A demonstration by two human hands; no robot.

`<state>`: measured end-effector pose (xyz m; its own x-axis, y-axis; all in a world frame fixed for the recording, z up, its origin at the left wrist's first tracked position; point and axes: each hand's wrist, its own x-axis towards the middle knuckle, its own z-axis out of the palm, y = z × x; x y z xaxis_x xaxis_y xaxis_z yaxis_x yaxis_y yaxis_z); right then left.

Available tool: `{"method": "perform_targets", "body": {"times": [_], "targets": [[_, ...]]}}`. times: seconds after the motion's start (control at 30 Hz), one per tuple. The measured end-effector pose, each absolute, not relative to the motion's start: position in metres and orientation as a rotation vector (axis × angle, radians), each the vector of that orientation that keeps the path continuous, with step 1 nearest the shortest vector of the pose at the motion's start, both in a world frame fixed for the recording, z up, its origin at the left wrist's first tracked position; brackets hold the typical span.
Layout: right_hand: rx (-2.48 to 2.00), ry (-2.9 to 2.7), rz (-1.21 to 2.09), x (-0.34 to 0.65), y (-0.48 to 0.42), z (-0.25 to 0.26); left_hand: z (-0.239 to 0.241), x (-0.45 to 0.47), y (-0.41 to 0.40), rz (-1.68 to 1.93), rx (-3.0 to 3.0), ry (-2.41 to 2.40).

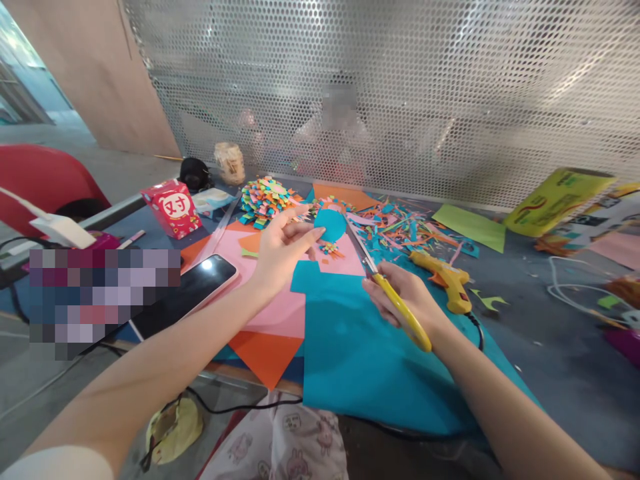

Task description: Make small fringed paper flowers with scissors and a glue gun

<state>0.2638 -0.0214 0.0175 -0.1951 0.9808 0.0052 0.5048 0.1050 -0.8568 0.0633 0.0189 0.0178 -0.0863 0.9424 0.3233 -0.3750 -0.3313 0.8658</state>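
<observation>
Between the thumb and fingers of my left hand is a round blue felt disc, held up above the sheets. My right hand grips a pair of scissors with yellow handles; their blades point up and left, close to the disc's right edge. Under both hands lie a large blue felt sheet and a pink sheet, with an orange sheet partly beneath. Behind my left hand rests a ball of multicoloured strips. Thin colourful scraps are heaped beyond the scissors.
A yellow glue gun lies right of my right hand, its black cord trailing. On the left are a phone, a red box and a white charger. A yellow-green roll stands at right, before a perforated metal panel.
</observation>
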Motion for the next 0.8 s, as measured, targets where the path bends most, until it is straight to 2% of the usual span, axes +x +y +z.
{"method": "perform_targets", "body": {"times": [0.8], "targets": [[-1.441,-1.768,1.009,0.2635,-0.0221,0.0189,0.0203,0.0618,0.0148,1.612,1.288,0.823]]}}
